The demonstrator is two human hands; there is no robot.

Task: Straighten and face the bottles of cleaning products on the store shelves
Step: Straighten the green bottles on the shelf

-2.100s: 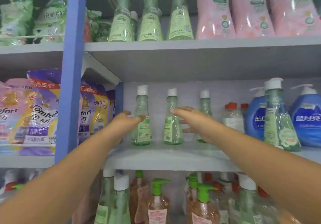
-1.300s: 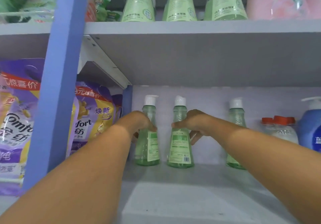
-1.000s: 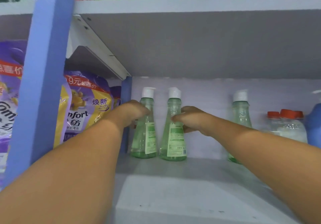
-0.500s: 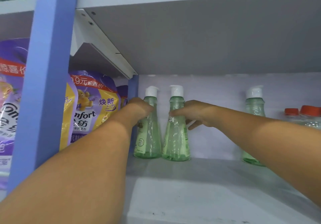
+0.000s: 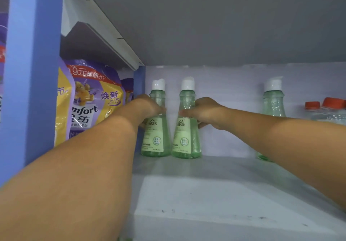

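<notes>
Fingers of left hand [image 5: 149, 108] and right hand [image 5: 204, 112] curled round necks of two green bottles [image 5: 187, 128] at far left of shelf [image 5: 215, 190]. Rigid, likely smooth plastic; grip at narrow neck.

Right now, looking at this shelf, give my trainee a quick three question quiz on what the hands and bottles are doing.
1. True or false: the left hand and the right hand each grip a different green bottle.
2. Which way do the front labels of the left green bottle and the middle green bottle face? A) toward the back wall B) toward the camera C) sideways, toward each other
3. Fill in: the third green bottle, off to the right, has a ____ cap.

Key: 1 true; 2 B; 3 white
</notes>
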